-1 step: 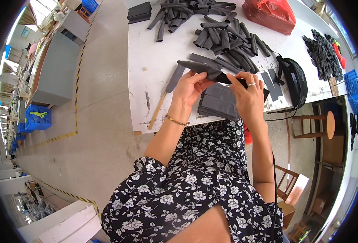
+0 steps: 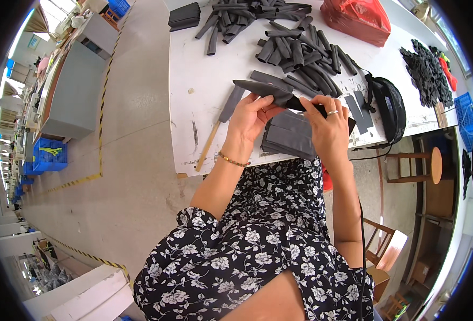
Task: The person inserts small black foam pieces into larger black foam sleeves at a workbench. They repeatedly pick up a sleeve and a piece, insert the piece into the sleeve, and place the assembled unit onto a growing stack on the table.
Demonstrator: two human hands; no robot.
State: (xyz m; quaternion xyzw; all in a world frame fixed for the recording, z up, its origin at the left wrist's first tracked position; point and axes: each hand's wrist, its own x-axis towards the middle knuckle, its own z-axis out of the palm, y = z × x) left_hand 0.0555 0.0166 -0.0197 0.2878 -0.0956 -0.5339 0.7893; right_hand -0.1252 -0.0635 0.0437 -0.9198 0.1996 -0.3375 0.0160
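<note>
A dark grey fabric piece (image 2: 262, 90), partly folded like a sleeve, is held above the table's near edge between my two hands. My left hand (image 2: 253, 113) pinches its middle between thumb and fingers. Farther right, my right hand (image 2: 328, 120) grips the darker end, and its fingers cover part of the cloth. Beneath both hands lies a stack of flat grey fabric pieces (image 2: 289, 134). Left of my left hand, a wooden stick (image 2: 208, 145) rests on the table, its upper end meeting a flat grey strip (image 2: 231, 105).
Rolled grey fabric tubes (image 2: 300, 53) are heaped on the white table (image 2: 193, 117), with a folded grey stack (image 2: 184, 17) at far left. A red plastic bag (image 2: 357, 21), a black mesh bag (image 2: 387, 109) and a dark scrap pile (image 2: 428, 75) lie rightward. A wooden stool (image 2: 436, 165) stands right.
</note>
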